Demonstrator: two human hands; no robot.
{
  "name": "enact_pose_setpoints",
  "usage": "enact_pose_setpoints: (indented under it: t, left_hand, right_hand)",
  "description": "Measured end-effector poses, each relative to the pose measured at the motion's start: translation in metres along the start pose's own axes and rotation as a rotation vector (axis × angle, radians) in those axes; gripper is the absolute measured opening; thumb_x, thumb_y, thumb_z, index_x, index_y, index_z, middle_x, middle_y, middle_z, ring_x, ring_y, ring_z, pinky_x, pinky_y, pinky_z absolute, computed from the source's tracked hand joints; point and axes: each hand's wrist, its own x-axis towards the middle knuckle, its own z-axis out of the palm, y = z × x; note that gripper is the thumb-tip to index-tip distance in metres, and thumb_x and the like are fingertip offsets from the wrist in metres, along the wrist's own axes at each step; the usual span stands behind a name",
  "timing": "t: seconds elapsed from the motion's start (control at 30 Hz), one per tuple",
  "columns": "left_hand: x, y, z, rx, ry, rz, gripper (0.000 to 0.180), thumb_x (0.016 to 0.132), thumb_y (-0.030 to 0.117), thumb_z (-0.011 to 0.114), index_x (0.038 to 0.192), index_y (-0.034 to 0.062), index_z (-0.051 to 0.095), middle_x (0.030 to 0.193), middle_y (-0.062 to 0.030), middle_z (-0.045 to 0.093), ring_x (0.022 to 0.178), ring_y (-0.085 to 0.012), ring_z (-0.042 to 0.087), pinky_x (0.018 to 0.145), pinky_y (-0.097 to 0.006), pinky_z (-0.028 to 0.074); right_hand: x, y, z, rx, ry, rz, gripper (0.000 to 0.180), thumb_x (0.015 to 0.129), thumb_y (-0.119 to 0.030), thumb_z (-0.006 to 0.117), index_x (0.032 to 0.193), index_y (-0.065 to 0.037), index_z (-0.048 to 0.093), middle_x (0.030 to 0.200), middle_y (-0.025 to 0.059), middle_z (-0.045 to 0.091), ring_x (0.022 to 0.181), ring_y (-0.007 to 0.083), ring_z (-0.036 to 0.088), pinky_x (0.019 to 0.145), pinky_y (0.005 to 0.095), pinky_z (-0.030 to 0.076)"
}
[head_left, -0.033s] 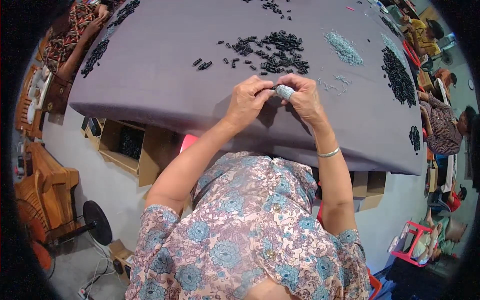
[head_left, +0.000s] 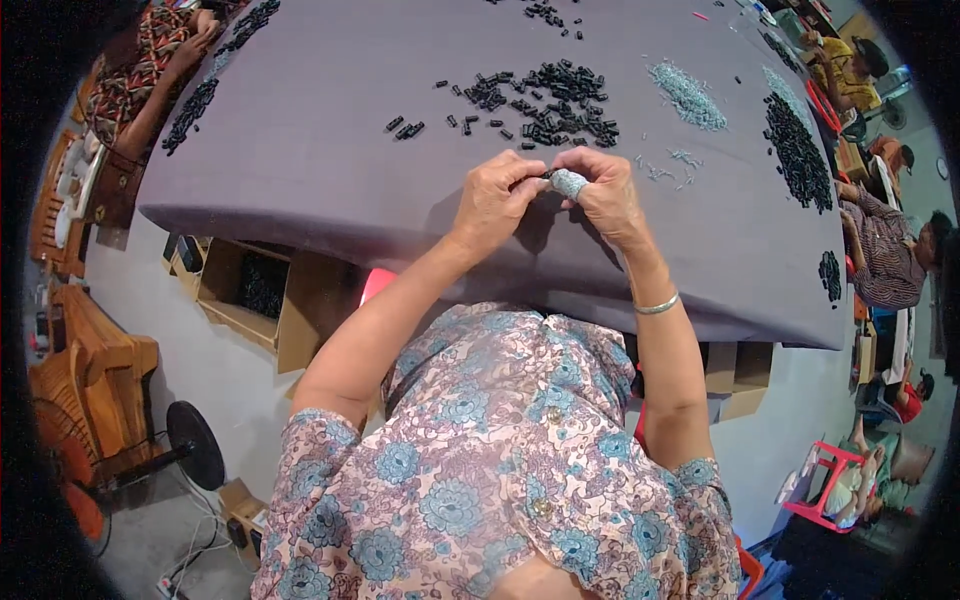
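My left hand [head_left: 497, 192] pinches a small black part [head_left: 547, 174] between thumb and fingertips, just above the near part of the table. Meeting it from the other side, my right hand [head_left: 608, 193] has its fingers closed on the same part. A pale grey wrapping [head_left: 569, 184] covers one of its fingers. The part is mostly hidden by fingertips. Beyond my hands lies a loose heap of short black cylindrical pieces [head_left: 570, 95], with a few strays to its left. Farther right is a pile of small silvery pieces [head_left: 688, 97], some scattered toward my right hand.
A grey cloth covers the large table [head_left: 330, 110]. More black pieces [head_left: 797, 160] are heaped along its right side. Other people sit at the left and right edges. Below the table stands an open cardboard box [head_left: 240, 290] holding dark pieces; a fan [head_left: 193, 445] is at lower left.
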Motion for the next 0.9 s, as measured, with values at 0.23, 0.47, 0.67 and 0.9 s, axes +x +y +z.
enact_pose_setpoints:
  t: [0.23, 0.47, 0.67, 0.9]
  left_hand:
    - [0.002, -0.008, 0.000, 0.034, -0.016, -0.004, 0.015, 0.080, 0.005, 0.064, 0.094, -0.0013, 0.065, 0.075, -0.0043, 0.058, 0.062, -0.0105, 0.057, 0.056, -0.024, 0.046]
    - [0.002, 0.013, -0.003, -0.226, -0.020, -0.185, 0.014, 0.083, 0.003, 0.062, 0.094, -0.0025, 0.065, 0.079, -0.0009, 0.056, 0.068, -0.0076, 0.057, 0.059, -0.023, 0.046]
    - [-0.001, 0.020, 0.003, -0.406, 0.018, -0.058, 0.017, 0.082, 0.002, 0.061, 0.098, -0.0003, 0.067, 0.088, -0.0026, 0.052, 0.075, -0.0091, 0.053, 0.065, -0.021, 0.045]
    - [-0.012, 0.034, 0.014, -0.411, 0.059, -0.032, 0.024, 0.080, -0.003, 0.062, 0.103, 0.0004, 0.067, 0.084, 0.0006, 0.049, 0.080, -0.0077, 0.048, 0.073, -0.020, 0.042]
  right_hand:
    - [-0.001, -0.006, 0.000, -0.062, -0.004, 0.061, 0.010, 0.083, -0.004, 0.061, 0.092, -0.002, 0.064, 0.073, 0.0006, 0.061, 0.057, 0.0041, 0.055, 0.049, 0.0191, 0.047]
    - [-0.003, -0.006, -0.010, 0.347, -0.092, 0.172, 0.020, 0.091, -0.017, 0.053, 0.105, -0.004, 0.057, 0.075, -0.0019, 0.054, 0.062, 0.0052, 0.050, 0.053, 0.0186, 0.046]
    - [-0.010, 0.001, 0.003, 0.647, -0.172, 0.318, 0.028, 0.093, -0.037, 0.046, 0.085, -0.011, 0.053, 0.066, -0.0043, 0.044, 0.054, 0.0051, 0.039, 0.044, 0.0193, 0.030]
    - [-0.019, 0.003, 0.014, 0.728, -0.191, 0.242, 0.028, 0.087, -0.040, 0.055, 0.078, -0.013, 0.056, 0.061, -0.0095, 0.040, 0.049, 0.0025, 0.034, 0.041, 0.0185, 0.023]
